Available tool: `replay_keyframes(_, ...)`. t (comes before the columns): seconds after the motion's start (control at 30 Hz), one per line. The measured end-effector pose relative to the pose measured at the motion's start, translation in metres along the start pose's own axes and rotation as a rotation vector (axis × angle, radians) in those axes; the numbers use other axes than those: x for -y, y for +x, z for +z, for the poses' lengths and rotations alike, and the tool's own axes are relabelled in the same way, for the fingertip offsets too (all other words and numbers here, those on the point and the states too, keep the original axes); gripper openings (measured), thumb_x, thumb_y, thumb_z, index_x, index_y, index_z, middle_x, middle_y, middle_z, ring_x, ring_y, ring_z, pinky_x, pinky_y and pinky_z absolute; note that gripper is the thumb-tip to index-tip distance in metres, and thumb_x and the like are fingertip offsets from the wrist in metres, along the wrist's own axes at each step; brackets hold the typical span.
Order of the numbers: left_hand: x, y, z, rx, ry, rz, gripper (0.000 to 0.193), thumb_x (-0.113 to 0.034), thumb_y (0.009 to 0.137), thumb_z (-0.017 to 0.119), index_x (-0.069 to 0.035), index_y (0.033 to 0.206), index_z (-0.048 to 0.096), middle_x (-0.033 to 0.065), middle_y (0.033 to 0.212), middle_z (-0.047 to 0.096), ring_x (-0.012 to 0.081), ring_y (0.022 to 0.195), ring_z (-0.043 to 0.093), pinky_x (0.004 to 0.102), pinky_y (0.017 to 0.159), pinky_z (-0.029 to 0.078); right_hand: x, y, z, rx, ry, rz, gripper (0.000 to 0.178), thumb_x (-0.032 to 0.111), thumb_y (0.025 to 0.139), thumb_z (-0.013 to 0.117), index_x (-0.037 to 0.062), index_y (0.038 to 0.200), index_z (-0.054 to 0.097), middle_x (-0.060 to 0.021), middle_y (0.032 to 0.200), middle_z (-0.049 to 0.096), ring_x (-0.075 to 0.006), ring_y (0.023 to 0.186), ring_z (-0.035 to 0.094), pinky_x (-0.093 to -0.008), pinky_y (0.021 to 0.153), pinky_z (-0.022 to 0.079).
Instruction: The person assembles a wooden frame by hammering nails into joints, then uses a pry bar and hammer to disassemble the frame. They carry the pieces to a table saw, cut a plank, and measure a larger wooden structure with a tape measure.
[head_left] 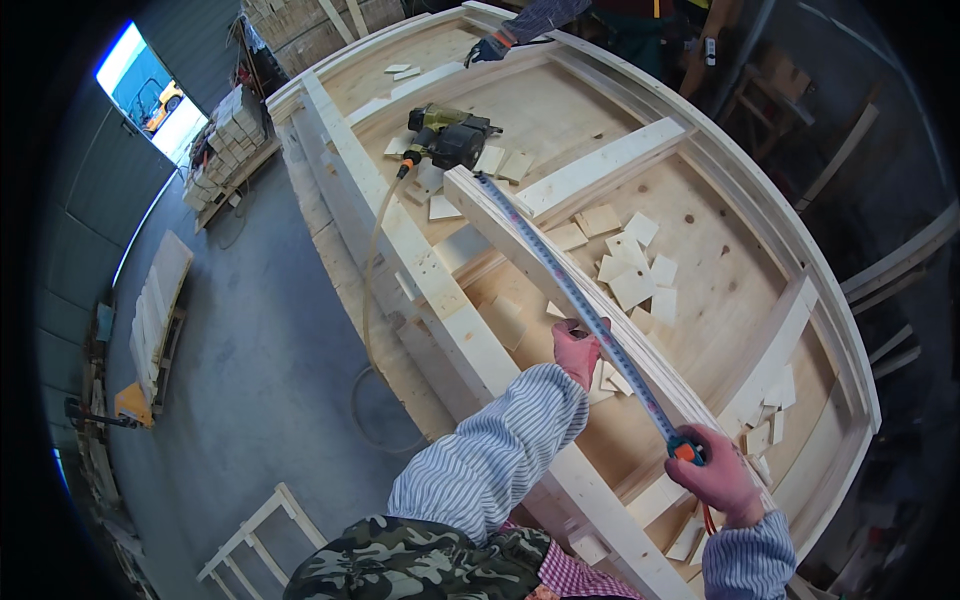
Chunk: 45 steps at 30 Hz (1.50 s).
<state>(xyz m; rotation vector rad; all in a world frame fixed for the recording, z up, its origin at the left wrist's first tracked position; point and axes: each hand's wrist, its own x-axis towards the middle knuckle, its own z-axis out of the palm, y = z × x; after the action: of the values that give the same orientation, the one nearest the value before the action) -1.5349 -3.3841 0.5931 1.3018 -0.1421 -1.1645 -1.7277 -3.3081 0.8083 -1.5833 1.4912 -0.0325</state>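
My right hand [722,478] is closed round a tape measure [686,450] with a dark case and an orange part. Its blade [575,295] is drawn out along a long pale wooden beam [520,245], as far as the beam's far end. My left hand [577,352] has its fingers curled at the beam's left side, near the middle of the blade; part of the grip is hidden. Beneath the beam lies a large curved wooden frame [445,300] with crosspieces and a plywood panel. A green and black nail gun [450,137] rests on the frame beyond the beam's far end.
Plywood squares [630,280] lie scattered inside the frame. An air hose [370,290] hangs over its left edge to the floor. At the far side, a co-worker's gloved hand [487,48] touches the frame. Pallet stacks [228,150] and a wooden rack [265,535] stand to the left.
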Motion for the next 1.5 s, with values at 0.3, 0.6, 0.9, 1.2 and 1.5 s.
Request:
replay_keyframes(0.3,-0.019,-0.005,-0.017,0.104,0.086,-0.116,0.054,-0.023,0.079,0.076,-0.001,0.112,0.039,0.0112,0.096,0.058,0.0163,0.075,0.059,0.0296,0.059,0.052,0.059,0.081,-0.001,0.134,0.108,0.049,0.037,0.029,0.072,0.066,0.0011,0.095,0.061,-0.0012,0.068,0.056,-0.0083,0.052,0.050,-0.0250,0.049,0.041)
replay_keyframes(0.6,-0.021,0.003,-0.018,0.166,0.104,-0.228,0.045,-0.014,0.081,0.070,-0.003,0.113,0.040,0.0090,0.101,0.057,0.0182,0.084,0.061,0.0370,0.070,0.055,0.069,0.114,0.010,0.168,0.006,0.078,0.039,0.032,0.069,0.066,0.0026,0.095,0.063,-0.0043,0.067,0.058,-0.0130,0.056,0.054,-0.0274,0.054,0.044)
replay_keyframes(0.9,-0.010,0.012,-0.032,0.169,0.213,-0.082,0.058,-0.030,0.076,0.080,-0.003,0.116,0.048,0.0042,0.095,0.059,0.0137,0.077,0.057,0.0285,0.065,0.050,-0.035,0.036,-0.031,-0.123,-0.346,0.029,0.048,0.035,0.067,0.062,0.0176,0.113,0.064,-0.0126,0.099,0.063,-0.0302,0.092,0.062,-0.0372,0.084,0.048)
replay_keyframes(1.2,-0.026,-0.061,-0.075,0.368,0.988,0.784,0.057,-0.009,0.081,0.070,-0.003,0.131,0.042,0.0153,0.136,0.038,0.0311,0.126,0.038,0.0394,0.104,0.034,-0.208,-0.103,-0.055,-0.339,-0.308,0.338,0.048,0.036,0.074,0.058,0.0219,0.120,0.061,-0.0085,0.112,0.058,-0.0288,0.100,0.060,-0.0381,0.087,0.048)
replay_keyframes(1.5,-0.003,-0.100,-0.071,0.570,1.252,0.896,0.055,-0.013,0.083,0.067,-0.003,0.132,0.044,0.0178,0.141,0.034,0.0367,0.129,0.034,0.0427,0.106,0.031,-0.266,-0.128,-0.072,-0.357,-0.359,0.399,0.047,0.033,0.074,0.056,0.0238,0.120,0.061,-0.0072,0.111,0.057,-0.0254,0.102,0.059,-0.0362,0.088,0.047)
